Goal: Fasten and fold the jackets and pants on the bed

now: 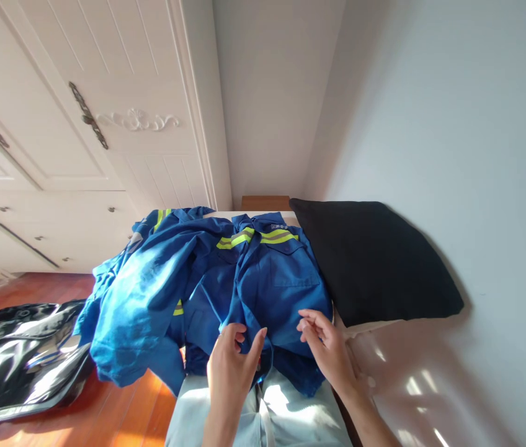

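Observation:
A blue work jacket (286,267) with yellow-and-grey reflective stripes lies spread in front of me, its collar at the far side and its hem near my lap. Blue cloth, including what looks like a sleeve (142,298), hangs down over the left side. My left hand (232,360) is over the jacket's lower front opening, thumb apart from the curled fingers, with nothing visible between them. At the jacket's lower right, my right hand (325,344) has its fingers loosely bent and apart. Whether either hand touches the cloth is hard to tell.
A black cushion-like piece (379,261) lies to the right against the wall (486,155). White cabinets (58,167) stand at the left. On the wooden floor (128,410) rests a glossy black bag (25,360). My legs (291,422) are close below the jacket.

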{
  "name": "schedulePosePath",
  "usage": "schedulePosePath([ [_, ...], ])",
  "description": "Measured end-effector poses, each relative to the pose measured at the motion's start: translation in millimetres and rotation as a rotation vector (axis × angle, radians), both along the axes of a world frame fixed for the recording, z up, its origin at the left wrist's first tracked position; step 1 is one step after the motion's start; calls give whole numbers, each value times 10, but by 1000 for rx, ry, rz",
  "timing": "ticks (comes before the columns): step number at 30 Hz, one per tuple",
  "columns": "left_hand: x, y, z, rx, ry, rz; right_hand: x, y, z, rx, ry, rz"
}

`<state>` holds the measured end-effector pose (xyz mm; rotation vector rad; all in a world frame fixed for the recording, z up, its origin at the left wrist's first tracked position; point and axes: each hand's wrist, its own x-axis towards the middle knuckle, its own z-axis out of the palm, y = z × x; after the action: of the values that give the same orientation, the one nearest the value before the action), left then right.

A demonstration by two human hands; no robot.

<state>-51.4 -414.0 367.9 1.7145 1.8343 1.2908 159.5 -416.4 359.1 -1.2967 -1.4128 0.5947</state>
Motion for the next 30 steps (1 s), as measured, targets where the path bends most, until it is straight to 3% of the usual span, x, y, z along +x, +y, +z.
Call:
schedulePosePath([
  [5,145,50,-287,-4,127,94,397,-105,-401,10,93,-355],
  [10,252,60,-410,97,119,86,456,-22,-567,12,-18,-356],
  [15,214,-28,-484,134,-255,57,338,-7,-739,48,-30,-415],
  [19,-12,-37,-598,93,-691,15,299,15,-966,63,-64,-433],
  [22,-168,-12,-664,49,-846,40,346,74,-1138,-5,23,-422],
  [24,-197,-30,-674,31,-776,82,395,108,-1197,-53,59,-433],
  [26,-157,-85,-672,28,-575,124,433,129,-1190,-112,80,-427],
  [30,-2,-204,-772,-37,-147,121,435,148,-1036,-194,167,-391],
])
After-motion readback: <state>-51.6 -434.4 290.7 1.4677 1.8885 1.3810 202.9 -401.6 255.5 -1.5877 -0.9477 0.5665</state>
